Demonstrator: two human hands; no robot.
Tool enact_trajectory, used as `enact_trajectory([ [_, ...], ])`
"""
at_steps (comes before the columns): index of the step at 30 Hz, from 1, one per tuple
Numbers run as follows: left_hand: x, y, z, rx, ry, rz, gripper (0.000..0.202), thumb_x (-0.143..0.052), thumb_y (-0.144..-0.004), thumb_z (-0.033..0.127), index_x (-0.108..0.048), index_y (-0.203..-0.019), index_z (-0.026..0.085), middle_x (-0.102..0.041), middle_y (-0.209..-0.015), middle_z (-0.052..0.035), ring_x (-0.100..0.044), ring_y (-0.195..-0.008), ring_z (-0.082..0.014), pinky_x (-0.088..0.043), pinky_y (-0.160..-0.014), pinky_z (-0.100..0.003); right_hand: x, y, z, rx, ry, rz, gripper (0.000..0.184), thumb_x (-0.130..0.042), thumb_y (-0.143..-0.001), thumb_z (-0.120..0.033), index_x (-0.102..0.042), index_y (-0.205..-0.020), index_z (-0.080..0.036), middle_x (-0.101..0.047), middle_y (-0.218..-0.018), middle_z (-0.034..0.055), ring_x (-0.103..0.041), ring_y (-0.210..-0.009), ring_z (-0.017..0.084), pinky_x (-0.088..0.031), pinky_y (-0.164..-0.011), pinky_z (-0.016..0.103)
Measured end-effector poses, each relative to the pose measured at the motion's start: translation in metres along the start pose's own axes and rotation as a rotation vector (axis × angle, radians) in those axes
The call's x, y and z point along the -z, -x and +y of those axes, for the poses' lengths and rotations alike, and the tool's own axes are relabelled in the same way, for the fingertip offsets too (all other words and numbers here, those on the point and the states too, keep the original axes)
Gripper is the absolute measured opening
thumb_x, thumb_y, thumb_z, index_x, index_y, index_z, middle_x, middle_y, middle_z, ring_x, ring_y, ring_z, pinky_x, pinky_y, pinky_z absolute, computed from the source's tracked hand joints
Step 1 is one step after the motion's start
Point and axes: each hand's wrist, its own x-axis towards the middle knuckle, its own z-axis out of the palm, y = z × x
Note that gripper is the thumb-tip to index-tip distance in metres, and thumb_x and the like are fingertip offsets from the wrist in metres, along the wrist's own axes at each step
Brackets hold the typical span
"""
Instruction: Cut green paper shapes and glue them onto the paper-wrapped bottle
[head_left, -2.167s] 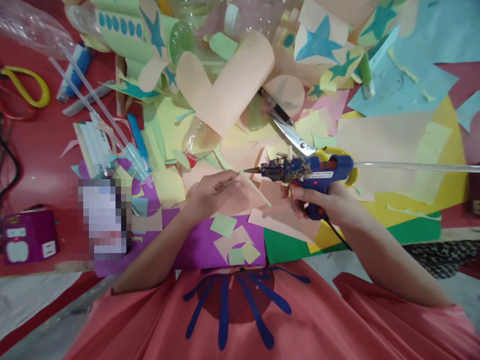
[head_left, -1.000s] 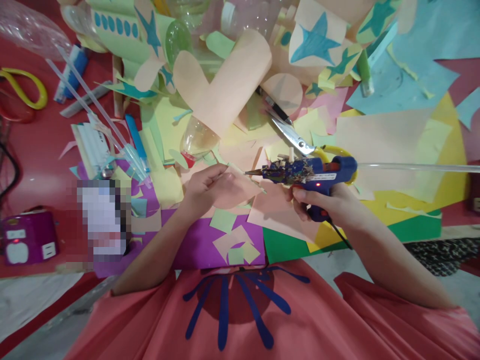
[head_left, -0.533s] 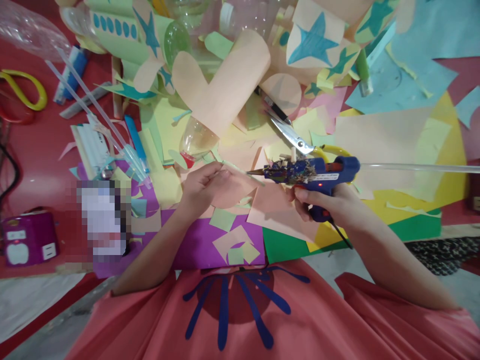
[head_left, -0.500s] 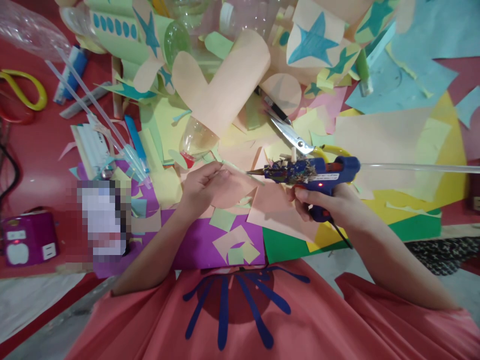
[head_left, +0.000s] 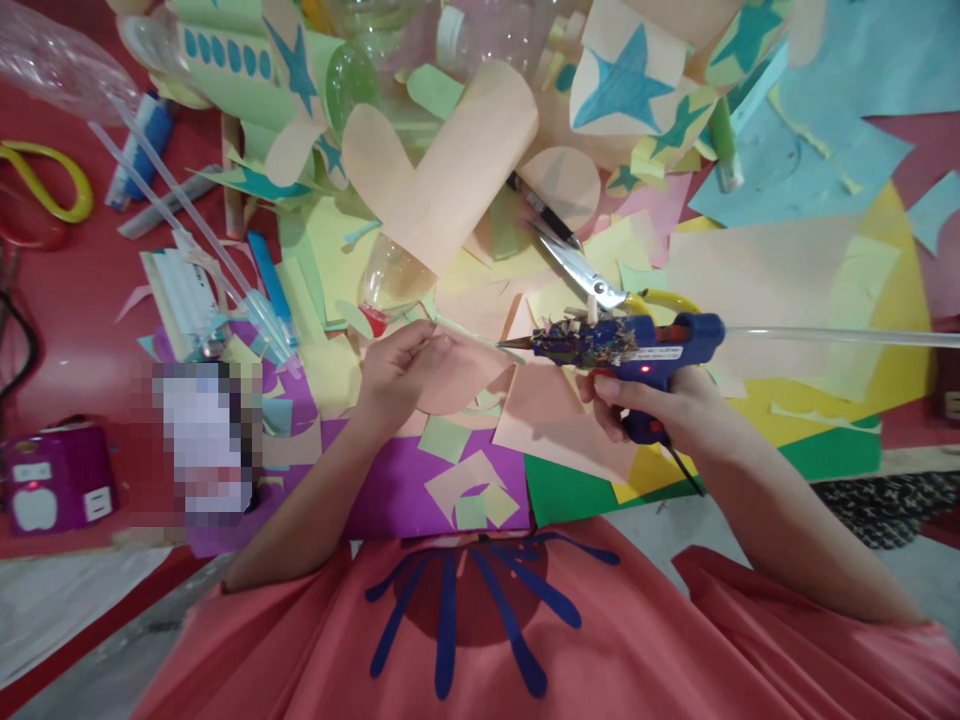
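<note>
My right hand (head_left: 652, 405) is closed round the grip of a blue hot glue gun (head_left: 630, 345), whose body is crusted with paper scraps. A clear glue stick (head_left: 832, 337) juts out of its back to the right. Its nozzle points left and meets the edge of a peach paper piece (head_left: 465, 370). My left hand (head_left: 397, 375) pinches that peach piece just left of the nozzle, fingers closed on it.
Coloured paper scraps cover the red table (head_left: 75, 290). Scissors (head_left: 585, 270) lie just behind the glue gun. A peach paper tube (head_left: 457, 170) over a clear bottle (head_left: 394, 275), spare glue sticks (head_left: 187, 210), a purple power strip (head_left: 52, 475) and yellow-handled scissors (head_left: 45, 180) lie around.
My left hand has turned the peach piece, from a raised edge to a flatter hold. The glue gun has shifted slightly right and up, its nozzle staying at the paper's edge.
</note>
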Motion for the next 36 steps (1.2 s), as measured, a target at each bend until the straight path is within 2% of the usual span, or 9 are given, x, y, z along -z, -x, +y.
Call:
enact_trajectory([
  [4,0.000,0.000,-0.003,-0.007,0.007,0.010,0.037,-0.063,-0.086,0.050,-0.050,-0.065,0.022,-0.040,-0.062,0.0040,-0.037,-0.059,-0.0114,-0.031,-0.055,-0.026,-0.001,0.001,-0.001,0.003,0.000,0.007,0.042,-0.084,-0.071,-0.054,-0.059,-0.065,-0.021,-0.059,-0.047,-0.0013,-0.051,-0.038,0.011,-0.040,-0.039,0.025],
  [9,0.001,0.001,-0.004,0.016,0.017,0.016,0.043,-0.063,-0.086,0.058,-0.051,-0.066,0.023,-0.042,-0.064,0.0035,-0.040,-0.061,-0.0124,-0.033,-0.055,-0.027,0.000,0.003,-0.002,-0.011,-0.010,0.021,0.045,-0.085,-0.070,-0.056,-0.058,-0.067,-0.020,-0.056,-0.047,-0.0021,-0.049,-0.038,0.010,-0.040,-0.038,0.024],
  [15,0.000,0.001,-0.004,0.018,0.059,0.051,0.040,-0.068,-0.085,0.055,-0.055,-0.067,0.022,-0.042,-0.062,0.0043,-0.038,-0.058,-0.0110,-0.031,-0.053,-0.025,0.004,0.003,0.005,-0.028,-0.023,0.036,0.044,-0.086,-0.069,-0.055,-0.059,-0.063,-0.020,-0.056,-0.047,-0.0023,-0.049,-0.038,0.009,-0.040,-0.038,0.024],
  [20,0.000,-0.001,-0.010,-0.021,0.147,0.081,0.048,-0.073,-0.081,0.064,-0.059,-0.064,0.021,-0.044,-0.059,0.0036,-0.040,-0.056,-0.0111,-0.030,-0.049,-0.025,0.006,0.004,0.008,-0.049,-0.045,0.063,0.047,-0.089,-0.065,-0.058,-0.062,-0.063,-0.020,-0.058,-0.049,-0.0015,-0.052,-0.039,0.011,-0.041,-0.038,0.024],
  [24,0.000,-0.002,-0.014,-0.056,0.143,0.105,0.049,-0.072,-0.083,0.064,-0.060,-0.062,0.022,-0.043,-0.057,0.0040,-0.040,-0.054,-0.0105,-0.031,-0.048,-0.023,0.006,0.005,0.007,-0.063,-0.061,0.071,0.048,-0.091,-0.062,-0.060,-0.065,-0.064,-0.020,-0.059,-0.049,-0.0009,-0.053,-0.039,0.011,-0.041,-0.038,0.024],
  [30,0.001,-0.002,-0.013,-0.081,0.126,0.143,0.047,-0.077,-0.082,0.060,-0.061,-0.061,0.020,-0.045,-0.056,0.0047,-0.042,-0.054,-0.0089,-0.034,-0.046,-0.020,0.007,0.006,0.008,-0.073,-0.062,0.078,0.046,-0.091,-0.063,-0.058,-0.063,-0.064,-0.021,-0.060,-0.050,-0.0012,-0.053,-0.039,0.011,-0.041,-0.038,0.024],
  [36,0.000,-0.003,-0.011,-0.079,0.161,0.143,0.049,-0.074,-0.081,0.065,-0.065,-0.064,0.021,-0.048,-0.056,0.0040,-0.043,-0.054,-0.0089,-0.034,-0.044,-0.020,0.008,0.007,0.009,-0.085,-0.046,0.110,0.043,-0.090,-0.063,-0.054,-0.063,-0.065,-0.021,-0.060,-0.052,-0.0010,-0.053,-0.039,0.011,-0.042,-0.037,0.024],
])
